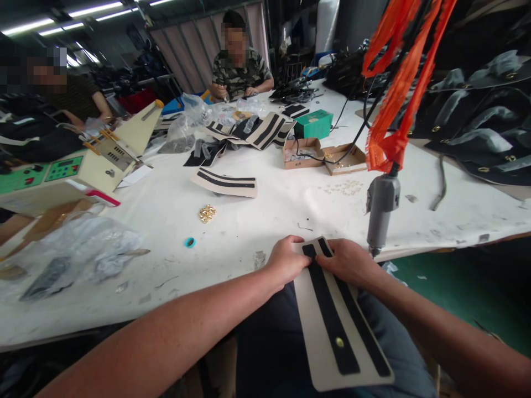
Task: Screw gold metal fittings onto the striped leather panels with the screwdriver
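A beige panel with two black strips [309, 337] slopes from the table edge down over my lap. One gold stud shows near the lower end of its left strip. My left hand [288, 258] grips the panel's far left edge, thumb on top and fingers beneath. On the other side, my right hand [346, 260] holds the far right edge the same way, its thumb close to the left one. Whatever the fingers touch underneath is hidden. Just right of my right hand hangs a grey electric screwdriver [379, 215], suspended by orange straps [390, 132].
A small pile of gold hardware [207, 213] and a blue tape roll [189, 242] lie on the white table [265, 221]. Further back are a similar panel [228, 182], cardboard trays [303, 153] and a green box [314, 124]. A beige machine [83, 177] stands left. Two people sit across.
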Demonstrator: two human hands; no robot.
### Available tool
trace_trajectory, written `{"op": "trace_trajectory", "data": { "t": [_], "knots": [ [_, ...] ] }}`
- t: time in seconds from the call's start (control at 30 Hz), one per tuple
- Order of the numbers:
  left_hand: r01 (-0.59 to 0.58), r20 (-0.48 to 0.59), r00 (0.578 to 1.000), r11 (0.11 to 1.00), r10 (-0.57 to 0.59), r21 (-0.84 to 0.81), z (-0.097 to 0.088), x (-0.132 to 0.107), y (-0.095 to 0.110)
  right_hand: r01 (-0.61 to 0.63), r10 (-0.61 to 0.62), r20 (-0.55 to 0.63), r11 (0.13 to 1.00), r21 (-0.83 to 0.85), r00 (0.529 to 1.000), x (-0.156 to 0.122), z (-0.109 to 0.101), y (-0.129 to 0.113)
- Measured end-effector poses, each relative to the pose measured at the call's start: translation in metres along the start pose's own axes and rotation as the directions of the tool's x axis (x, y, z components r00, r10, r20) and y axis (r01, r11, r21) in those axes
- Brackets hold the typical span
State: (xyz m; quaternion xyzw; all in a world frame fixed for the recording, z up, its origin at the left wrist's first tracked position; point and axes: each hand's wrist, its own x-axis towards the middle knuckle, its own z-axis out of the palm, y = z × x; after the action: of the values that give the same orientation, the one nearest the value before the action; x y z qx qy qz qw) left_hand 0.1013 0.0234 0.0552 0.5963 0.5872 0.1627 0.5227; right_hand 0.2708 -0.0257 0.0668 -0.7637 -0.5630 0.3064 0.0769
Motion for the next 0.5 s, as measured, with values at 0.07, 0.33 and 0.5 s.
{"op": "trace_trajectory", "data": {
  "t": [0.07, 0.33, 0.5],
  "knots": [
    [-0.016, 0.005, 1.0, 1.0, 0.016, 0.02, 0.001, 0.001, 0.0, 0.007, -0.007, 0.006, 1.0, 0.0, 1.0, 0.002, -0.001, 0.001],
    [-0.13, 0.039, 0.991, 0.981, 0.126, 0.147, -0.006, 0.002, -0.001, 0.016, -0.017, 0.033, 1.0, 0.008, 0.999, 0.004, -0.003, -0.001],
    [-0.361, -0.018, 0.92, 0.862, 0.393, 0.355, -0.014, -0.01, -0.007, 0.032, -0.033, 0.029, 0.999, 0.029, 0.999, 0.004, -0.002, 0.0]
  ]
}}
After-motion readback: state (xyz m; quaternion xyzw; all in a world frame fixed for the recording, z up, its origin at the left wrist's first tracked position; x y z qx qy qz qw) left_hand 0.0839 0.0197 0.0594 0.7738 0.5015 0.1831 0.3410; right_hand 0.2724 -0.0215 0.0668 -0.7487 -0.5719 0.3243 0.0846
